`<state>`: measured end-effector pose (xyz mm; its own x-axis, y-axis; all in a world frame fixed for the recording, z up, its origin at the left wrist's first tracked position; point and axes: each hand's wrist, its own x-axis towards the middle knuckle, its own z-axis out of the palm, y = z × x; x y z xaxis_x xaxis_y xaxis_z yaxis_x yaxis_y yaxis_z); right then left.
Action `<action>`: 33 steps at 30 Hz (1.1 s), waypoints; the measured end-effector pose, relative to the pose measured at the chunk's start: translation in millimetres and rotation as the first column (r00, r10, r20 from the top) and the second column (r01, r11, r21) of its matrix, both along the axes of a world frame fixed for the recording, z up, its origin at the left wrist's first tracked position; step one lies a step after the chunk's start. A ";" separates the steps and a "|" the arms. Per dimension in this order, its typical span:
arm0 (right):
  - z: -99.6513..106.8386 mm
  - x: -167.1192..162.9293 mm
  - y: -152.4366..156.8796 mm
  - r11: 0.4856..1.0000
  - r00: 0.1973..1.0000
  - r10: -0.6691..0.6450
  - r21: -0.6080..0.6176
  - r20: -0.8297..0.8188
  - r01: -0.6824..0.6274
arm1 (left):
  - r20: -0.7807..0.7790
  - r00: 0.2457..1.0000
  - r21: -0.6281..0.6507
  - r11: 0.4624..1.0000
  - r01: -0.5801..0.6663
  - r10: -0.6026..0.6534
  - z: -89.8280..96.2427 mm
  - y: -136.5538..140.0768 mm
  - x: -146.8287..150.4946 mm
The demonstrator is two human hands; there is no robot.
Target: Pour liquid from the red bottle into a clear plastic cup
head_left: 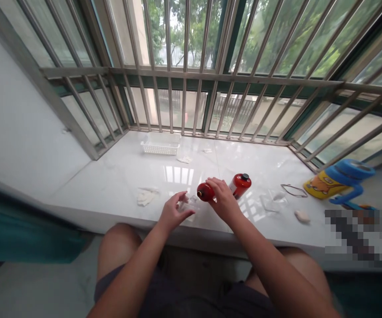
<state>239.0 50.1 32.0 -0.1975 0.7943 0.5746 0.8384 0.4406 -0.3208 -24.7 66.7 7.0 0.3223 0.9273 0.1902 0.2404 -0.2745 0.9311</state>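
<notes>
Here's the right hand (223,199), wrapped firmly round a tipped red bottle (205,191), neck facing left, just beside a clear container (192,202). Left hand (173,213) curves at that container's left; whether it's gripping, I can't tell. Black-capped bottle (240,187) just right!

Glossy white stone-like window ledge (111,185), brushed-metal security bars (184,76) across dark-green window frames (235,35), leafy green trees (194,26) outside, diffuse daylight, barred-window reflections on ledge, plain white wall (22,119) at left, pale smooth floor (45,282) below.
</notes>
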 end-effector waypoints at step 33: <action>26.6 -1.9 9.0 0.996 0.968 0.064 0.046 0.241 -0.077 | 0.031 0.999 -0.043 0.998 0.044 -0.043 5.0 -0.8 -2.3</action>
